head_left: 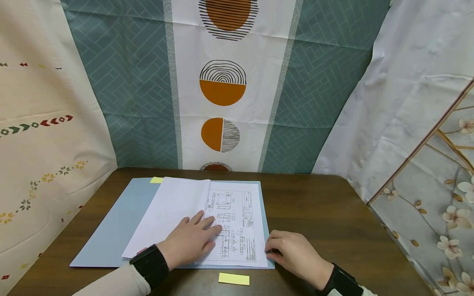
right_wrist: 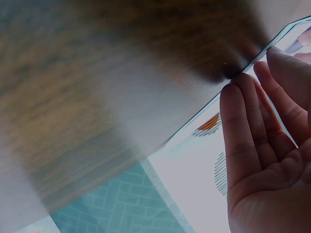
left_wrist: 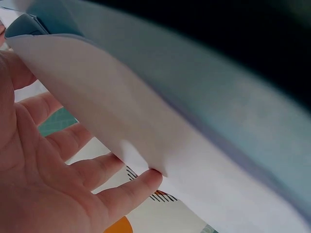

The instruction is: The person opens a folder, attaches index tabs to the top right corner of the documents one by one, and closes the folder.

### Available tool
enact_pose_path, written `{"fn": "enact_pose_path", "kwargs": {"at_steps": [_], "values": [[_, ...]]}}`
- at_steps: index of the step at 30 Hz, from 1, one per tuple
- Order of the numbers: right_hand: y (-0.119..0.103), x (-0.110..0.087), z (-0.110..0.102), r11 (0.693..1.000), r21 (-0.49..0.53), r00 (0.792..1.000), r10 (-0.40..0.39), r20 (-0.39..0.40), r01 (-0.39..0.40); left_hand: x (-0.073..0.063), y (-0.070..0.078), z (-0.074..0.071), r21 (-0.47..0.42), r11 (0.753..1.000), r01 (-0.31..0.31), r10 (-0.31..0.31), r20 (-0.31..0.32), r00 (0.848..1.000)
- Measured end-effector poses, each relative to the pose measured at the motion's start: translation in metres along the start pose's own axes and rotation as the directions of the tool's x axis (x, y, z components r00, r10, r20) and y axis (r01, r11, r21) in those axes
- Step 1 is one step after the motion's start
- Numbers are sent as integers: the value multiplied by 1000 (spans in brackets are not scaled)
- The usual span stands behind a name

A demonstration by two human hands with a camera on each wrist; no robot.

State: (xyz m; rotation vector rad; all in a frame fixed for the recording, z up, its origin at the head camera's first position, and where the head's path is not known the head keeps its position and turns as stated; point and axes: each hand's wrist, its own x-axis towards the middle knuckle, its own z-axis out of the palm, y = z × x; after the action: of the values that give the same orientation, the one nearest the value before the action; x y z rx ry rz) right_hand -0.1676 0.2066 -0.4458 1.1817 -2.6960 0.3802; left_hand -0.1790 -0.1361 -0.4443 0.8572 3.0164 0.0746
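Observation:
A light blue folder (head_left: 111, 224) lies spread on the table with white sheets inside. Its right-hand sheet (head_left: 237, 246) carries printed technical drawings, and the left-hand page (head_left: 172, 209) looks blank. My left hand (head_left: 189, 242) rests with spread fingers across the middle of the sheets; the left wrist view shows its fingertips against the paper (left_wrist: 112, 97). At the lower right edge of the folder is my right hand (head_left: 292, 250). Its thumb and bent fingertips touch the edge of the sheet and folder, and no clear pinch shows in the right wrist view.
A yellow sticky note (head_left: 233, 278) lies on the brown table (head_left: 311, 205) in front of the folder. Another yellow tab (head_left: 156, 180) shows at the folder's top edge. Patterned cloths (head_left: 140, 82) hang behind and beside the table.

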Motion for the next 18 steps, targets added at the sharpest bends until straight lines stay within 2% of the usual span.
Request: {"fn": "enact_pose_path", "kwargs": {"at_steps": [9,18], "values": [[0,1,0,1000,11,1000,5,5,-5,0,-2,1,-11,1000,9,-9,9,1000],[0,1,0,1000,6,1000,9,0,-9,1,1,-3,41,998,-37,39,-46,998]]}}
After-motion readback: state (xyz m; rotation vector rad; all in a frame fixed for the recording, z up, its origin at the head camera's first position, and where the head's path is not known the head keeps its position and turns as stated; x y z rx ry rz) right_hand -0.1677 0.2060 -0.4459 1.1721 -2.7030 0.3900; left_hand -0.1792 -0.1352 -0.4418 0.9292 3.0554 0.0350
